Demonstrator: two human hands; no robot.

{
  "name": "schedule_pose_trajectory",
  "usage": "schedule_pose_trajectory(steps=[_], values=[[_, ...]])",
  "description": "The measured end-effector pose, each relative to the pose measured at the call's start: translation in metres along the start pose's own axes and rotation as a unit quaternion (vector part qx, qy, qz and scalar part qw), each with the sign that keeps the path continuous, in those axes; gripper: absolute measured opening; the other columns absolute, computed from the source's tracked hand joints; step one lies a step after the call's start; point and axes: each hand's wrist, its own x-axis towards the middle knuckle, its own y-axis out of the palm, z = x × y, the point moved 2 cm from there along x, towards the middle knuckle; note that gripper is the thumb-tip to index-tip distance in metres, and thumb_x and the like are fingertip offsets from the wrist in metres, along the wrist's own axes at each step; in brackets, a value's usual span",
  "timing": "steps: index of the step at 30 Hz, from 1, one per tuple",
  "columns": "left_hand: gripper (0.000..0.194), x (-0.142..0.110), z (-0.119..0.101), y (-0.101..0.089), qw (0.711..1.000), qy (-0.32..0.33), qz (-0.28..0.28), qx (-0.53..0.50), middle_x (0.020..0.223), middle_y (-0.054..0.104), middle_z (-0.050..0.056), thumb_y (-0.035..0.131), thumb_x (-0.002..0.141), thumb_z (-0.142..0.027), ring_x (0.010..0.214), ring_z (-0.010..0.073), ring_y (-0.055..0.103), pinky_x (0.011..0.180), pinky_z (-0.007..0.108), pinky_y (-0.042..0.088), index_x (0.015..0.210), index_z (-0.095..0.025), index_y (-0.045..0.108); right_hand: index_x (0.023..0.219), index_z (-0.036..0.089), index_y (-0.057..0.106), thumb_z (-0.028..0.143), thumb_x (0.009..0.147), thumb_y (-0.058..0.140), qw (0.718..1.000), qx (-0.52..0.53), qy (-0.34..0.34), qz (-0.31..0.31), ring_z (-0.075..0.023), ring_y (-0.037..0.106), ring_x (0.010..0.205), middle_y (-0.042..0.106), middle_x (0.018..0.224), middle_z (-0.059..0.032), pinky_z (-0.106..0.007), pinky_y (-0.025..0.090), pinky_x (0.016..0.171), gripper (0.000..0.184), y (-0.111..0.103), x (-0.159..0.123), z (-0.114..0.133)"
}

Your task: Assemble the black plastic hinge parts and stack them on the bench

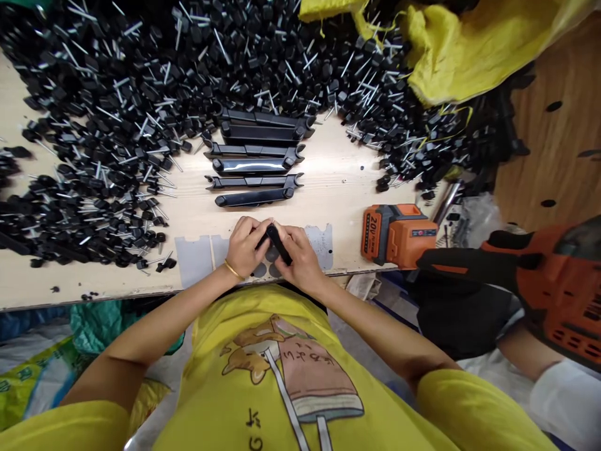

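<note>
At the table's near edge, my right hand point(300, 258) is closed round a slim black plastic bar point(280, 245), held at a slant with its rounded end up. My left hand point(246, 243), with a gold bangle at the wrist, pinches at a dark piece beside that end; its fingers hide most of it. Under both hands lie grey sheets point(193, 260) with dark round spots. Just beyond, a column of black plastic bars point(253, 197) lies crosswise, some with forked ends and some with round knobs.
Heaps of black knobs with metal pins point(141, 81) cover the back and left. An orange battery power tool point(399, 235) rests on the right edge, its body jutting towards me. A yellow woven sack point(460, 50) lies at the back right. Another person's leg point(528, 351) shows lower right.
</note>
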Motion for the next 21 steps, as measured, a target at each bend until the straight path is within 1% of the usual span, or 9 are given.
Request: schedule_pose_trajectory(steps=[3,4,8,9,14,17,21], values=[[0.030,0.002,0.001,-0.001,0.999,0.019,0.025,-0.021,0.080,0.053,0.004,0.050,0.087,-0.023,0.077,0.0166,0.051,0.070,0.030,0.045,0.114,-0.017,0.062,0.146,0.026,0.021,0.005,0.072,0.047,1.000,0.004,0.001,0.001,-0.0242,0.048,0.103,0.050,0.113,-0.0100,-0.040,0.046,0.089,0.081,0.000,-0.001,-0.001],[0.031,0.002,0.000,0.000,0.999,0.015,0.027,-0.024,0.081,0.053,0.004,0.050,0.086,-0.022,0.078,0.0165,0.051,0.071,0.030,0.045,0.114,-0.017,0.062,0.146,0.026,0.021,0.006,0.072,0.047,1.000,0.002,0.004,0.002,-0.0244,0.048,0.104,0.050,0.113,-0.0101,-0.041,0.046,0.089,0.082,0.001,-0.001,-0.001],[0.038,-0.003,-0.007,0.006,0.998,-0.064,-0.020,0.003,0.082,0.053,0.005,0.049,0.085,-0.019,0.081,0.0177,0.051,0.073,0.031,0.045,0.121,-0.016,0.057,0.147,0.026,0.020,0.008,0.070,0.047,1.000,-0.010,0.014,0.008,-0.0262,0.048,0.104,0.050,0.114,-0.0105,-0.044,0.046,0.090,0.083,0.002,-0.002,-0.003],[0.038,-0.004,-0.008,0.008,0.997,-0.072,-0.027,0.008,0.082,0.052,0.005,0.048,0.085,-0.019,0.081,0.0178,0.051,0.073,0.031,0.045,0.122,-0.016,0.057,0.146,0.026,0.021,0.008,0.070,0.047,1.000,-0.011,0.014,0.009,-0.0264,0.048,0.104,0.050,0.114,-0.0106,-0.044,0.046,0.090,0.083,0.003,-0.002,-0.003],[0.034,0.000,-0.002,0.009,1.000,-0.016,0.003,-0.012,0.082,0.053,0.005,0.050,0.084,-0.020,0.079,0.0172,0.051,0.073,0.030,0.046,0.116,-0.016,0.061,0.145,0.024,0.026,0.006,0.069,0.047,1.000,-0.019,0.010,0.003,-0.0250,0.049,0.102,0.051,0.109,-0.0099,-0.042,0.046,0.091,0.080,0.002,0.000,-0.004],[0.033,0.003,0.001,0.007,1.000,-0.012,0.003,-0.024,0.082,0.052,0.004,0.050,0.083,-0.019,0.079,0.0171,0.052,0.073,0.030,0.047,0.114,-0.015,0.061,0.143,0.021,0.030,0.005,0.068,0.047,1.000,-0.021,-0.003,-0.016,-0.0247,0.048,0.102,0.050,0.108,-0.0107,-0.041,0.046,0.091,0.078,0.005,0.000,-0.003],[0.032,0.005,0.001,0.003,1.000,-0.008,-0.004,-0.029,0.081,0.052,0.004,0.052,0.080,-0.016,0.080,0.0172,0.053,0.073,0.030,0.048,0.110,-0.014,0.063,0.140,0.017,0.036,0.008,0.069,0.049,1.000,-0.017,0.007,-0.020,-0.0252,0.048,0.105,0.051,0.112,-0.0123,-0.042,0.046,0.093,0.073,0.005,0.001,-0.002]])
